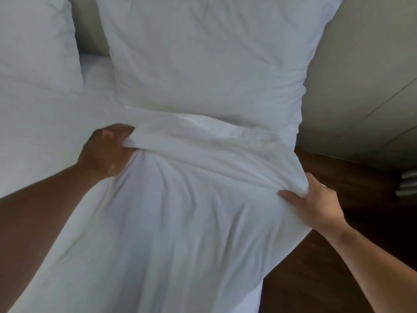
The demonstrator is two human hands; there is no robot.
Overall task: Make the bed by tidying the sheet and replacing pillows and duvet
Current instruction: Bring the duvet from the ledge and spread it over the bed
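Observation:
A white duvet (180, 211) lies bunched in front of me, its folded top edge just below a large white pillow (203, 59) that leans against the headboard. My left hand (106, 150) grips the duvet's top edge on the left, fingers curled into the fabric. On the right, my right hand (313, 199) pinches the duvet's corner, thumb on top. A second white pillow (33, 41) lies at the upper left. White sheet (45, 123) shows to the left of the duvet.
A beige padded headboard (361, 75) runs behind the pillows and along the right. Dark wooden floor (327, 279) lies at the bed's right side. A small stack of pale objects (406, 184) shows at the right edge.

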